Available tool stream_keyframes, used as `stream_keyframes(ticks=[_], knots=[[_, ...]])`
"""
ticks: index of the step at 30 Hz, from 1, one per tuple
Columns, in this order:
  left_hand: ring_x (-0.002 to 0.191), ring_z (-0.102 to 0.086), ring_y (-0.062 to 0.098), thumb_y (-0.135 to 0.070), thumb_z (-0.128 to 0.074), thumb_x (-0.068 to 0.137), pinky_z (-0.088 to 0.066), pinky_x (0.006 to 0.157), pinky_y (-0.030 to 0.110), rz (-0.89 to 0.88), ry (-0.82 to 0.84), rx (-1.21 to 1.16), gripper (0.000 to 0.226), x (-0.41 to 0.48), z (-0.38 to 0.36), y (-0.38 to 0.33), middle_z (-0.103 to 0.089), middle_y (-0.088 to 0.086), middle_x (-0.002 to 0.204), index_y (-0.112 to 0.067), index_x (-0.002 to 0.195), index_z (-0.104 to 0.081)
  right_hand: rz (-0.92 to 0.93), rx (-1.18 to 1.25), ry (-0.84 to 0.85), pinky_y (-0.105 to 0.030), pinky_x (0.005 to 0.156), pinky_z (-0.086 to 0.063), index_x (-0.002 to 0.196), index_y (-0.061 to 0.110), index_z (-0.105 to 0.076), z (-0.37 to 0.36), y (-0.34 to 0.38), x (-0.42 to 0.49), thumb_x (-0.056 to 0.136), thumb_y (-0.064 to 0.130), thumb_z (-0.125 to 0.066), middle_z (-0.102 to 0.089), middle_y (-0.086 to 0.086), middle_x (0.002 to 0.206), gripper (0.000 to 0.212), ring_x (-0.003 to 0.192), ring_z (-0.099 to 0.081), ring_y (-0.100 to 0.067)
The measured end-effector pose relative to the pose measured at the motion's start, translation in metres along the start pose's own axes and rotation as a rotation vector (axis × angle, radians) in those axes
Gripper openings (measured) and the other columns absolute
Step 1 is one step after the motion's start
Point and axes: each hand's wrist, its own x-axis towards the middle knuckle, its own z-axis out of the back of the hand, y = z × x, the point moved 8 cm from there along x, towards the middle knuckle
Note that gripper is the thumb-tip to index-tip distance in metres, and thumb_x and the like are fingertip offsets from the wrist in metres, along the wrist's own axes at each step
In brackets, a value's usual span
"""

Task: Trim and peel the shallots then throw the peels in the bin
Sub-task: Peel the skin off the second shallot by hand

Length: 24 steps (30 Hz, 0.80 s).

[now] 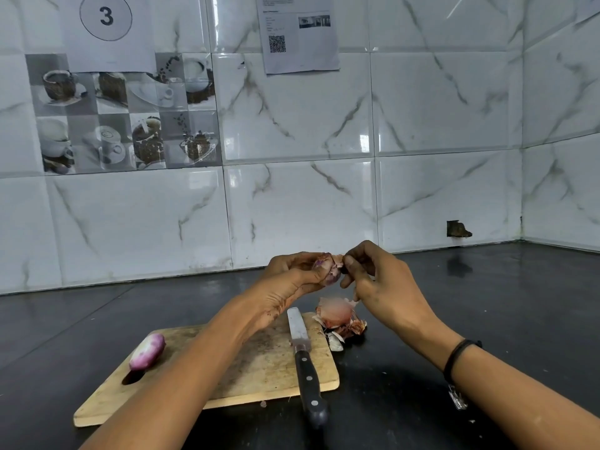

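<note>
Left hand (289,277) grips the shallot (326,271) at centre frame, above the cutting board (259,368). Right hand (383,284) pinches its loose skin (337,259). It looks papery and tear-prone, the bulb firm and slick, so I'd pull from the tip.

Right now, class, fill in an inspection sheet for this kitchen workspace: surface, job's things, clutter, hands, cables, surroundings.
Surface: dark glossy countertop bearing a pale wooden cutting board.
Job's things: peeled purple-white shallot on the board's left end; half-peeled shallot held in the air; black-handled steel knife on the board's right side, handle overhanging the near edge.
Clutter: papery pink shallot peels heaped at the board's far right corner.
Hands: left hand grips the half-peeled shallot; right hand pinches its skin with the fingers.
Cables: nothing seen.
Surroundings: white marble-look wall tiles, paper sheet numbered 3, sheet with a QR code, hole in one tile.
</note>
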Motion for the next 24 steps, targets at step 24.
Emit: stream_keyframes(ticks=[24], knots=[[0.113,-0.064,0.043,-0.001,-0.072,0.069,-0.056,0.092,0.044,0.161,0.021,-0.114,0.041,-0.002,-0.011,0.013,-0.066,0.033,0.118,0.009,0.109,-0.067,-0.402,0.678,0.043,-0.020,0.049,-0.045,0.098,-0.008,-0.058,-0.022,-0.044,0.007,0.108,0.007,-0.036,-0.062,-0.012,0.068,0.029,0.053,-0.055,-0.012]])
